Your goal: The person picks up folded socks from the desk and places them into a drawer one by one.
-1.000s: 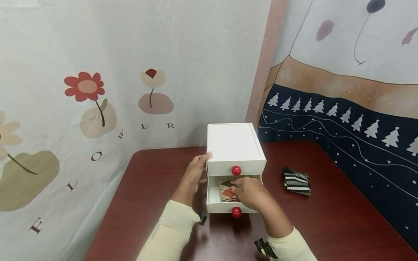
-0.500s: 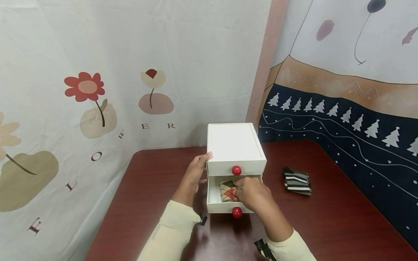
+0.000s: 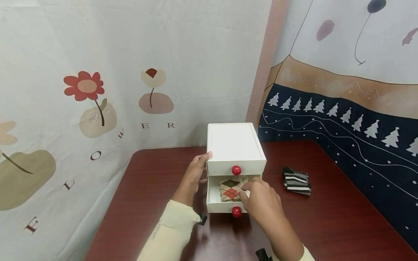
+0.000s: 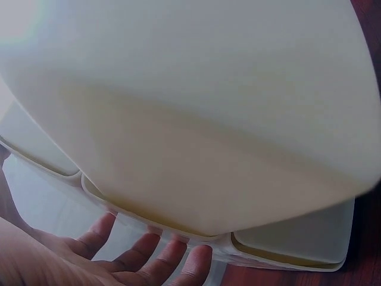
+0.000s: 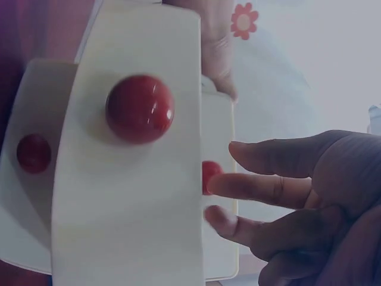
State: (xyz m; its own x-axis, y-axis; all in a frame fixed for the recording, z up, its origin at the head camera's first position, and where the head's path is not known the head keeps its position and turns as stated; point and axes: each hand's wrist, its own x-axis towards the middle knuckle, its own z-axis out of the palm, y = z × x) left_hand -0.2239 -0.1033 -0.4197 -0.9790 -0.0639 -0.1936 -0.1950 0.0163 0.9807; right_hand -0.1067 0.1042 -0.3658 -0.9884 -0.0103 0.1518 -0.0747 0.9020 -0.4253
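Observation:
A white drawer box (image 3: 233, 141) with red knobs stands on the table, its middle drawer (image 3: 213, 207) pulled out. Folded argyle socks (image 3: 230, 190), beige with orange and dark diamonds, lie inside that drawer. Over its right front part is my right hand (image 3: 263, 203), thumb and fingers loosely bent and hiding some of the drawer. In the right wrist view nothing sits between those fingers (image 5: 262, 186). My left hand (image 3: 195, 172) steadies the box from the left, thumb at its top edge. The left wrist view has its fingertips (image 4: 199, 256) against the box's side.
Folded black and white striped socks (image 3: 296, 181) lie on the dark red table (image 3: 156, 181), right of the box. Two more drawers show in the right wrist view, both pushed in, each with a red knob (image 5: 34, 153). Printed cloth hangs behind and at the right.
My right hand has come off the argyle socks and drawn back toward the drawer's front right, baring more of the pattern. The left hand has stayed in place.

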